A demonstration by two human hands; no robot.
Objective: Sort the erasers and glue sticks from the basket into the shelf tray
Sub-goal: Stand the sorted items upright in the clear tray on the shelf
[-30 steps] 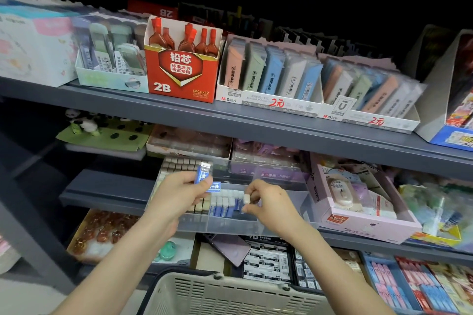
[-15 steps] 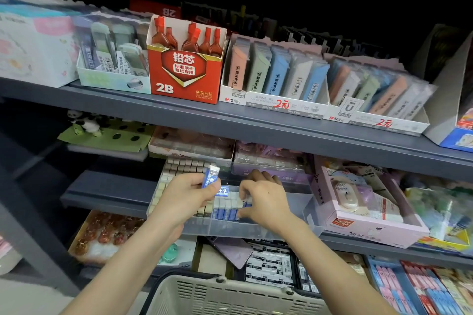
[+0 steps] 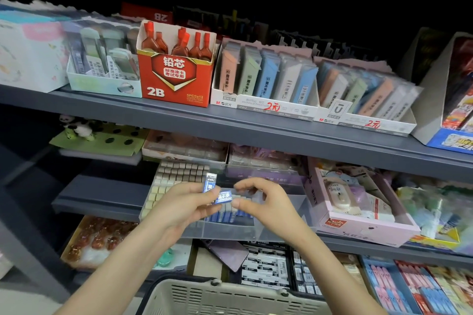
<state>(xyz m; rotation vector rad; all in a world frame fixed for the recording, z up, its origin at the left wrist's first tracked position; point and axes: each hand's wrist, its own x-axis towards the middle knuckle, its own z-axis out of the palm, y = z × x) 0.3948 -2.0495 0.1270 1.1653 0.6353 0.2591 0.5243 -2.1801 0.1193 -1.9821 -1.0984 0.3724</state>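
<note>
Feeding erasers one by one into the tray looks like the step in hand. Shelf, middle level, carries the clear tray at its front edge. Basket is below at the frame bottom, contents hidden. Tray holds pale blocks at left and a blue row at centre.

To do it well: pass the flat eraser across, turn it on edge and slot it at the row's right end. Match its sleeve to the neighbours and don't tip them.

Left hand hovers over the tray, thumb and fingers gripping two blue-sleeved erasers. The upright eraser sticks up above the fingers. The flat eraser pokes out rightward.

Right hand is just beside it, fingers curled, thumb tip at the flat eraser's right edge. Cannot tell if that pinch has closed. No glue sticks that I can pick out.
</note>
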